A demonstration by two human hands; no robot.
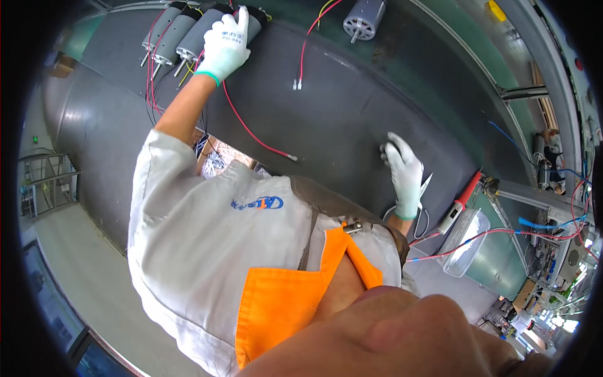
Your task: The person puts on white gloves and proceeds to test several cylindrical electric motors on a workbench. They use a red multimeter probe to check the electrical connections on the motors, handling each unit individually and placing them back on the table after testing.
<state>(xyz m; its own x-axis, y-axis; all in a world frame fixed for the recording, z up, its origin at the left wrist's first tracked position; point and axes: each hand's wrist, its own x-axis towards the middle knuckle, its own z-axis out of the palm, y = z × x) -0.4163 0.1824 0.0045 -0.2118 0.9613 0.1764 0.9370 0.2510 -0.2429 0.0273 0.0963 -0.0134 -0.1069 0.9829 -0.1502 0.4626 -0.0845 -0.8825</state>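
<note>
My left hand (226,47), in a white glove with a green cuff, reaches to the far left of the dark bench. Its fingers bend over a grey cylindrical electric motor (254,26), the last in a row; the glove hides part of it. Beside it lie several similar motors (173,41) with shafts pointing toward me and red and black wires attached. Over the right side of the bench hovers my right hand (405,173), gloved too, its fingers apart and loosely bent with nothing visible in them. Scissors (422,220) lie by its wrist, partly covered.
A separate motor (364,20) stands at the far edge, near red leads (303,56). A red wire (245,124) curves across the bench. On the right are a red-and-white hand tool (461,202) and a clear plastic tray (466,245). An open box (220,157) sits before me.
</note>
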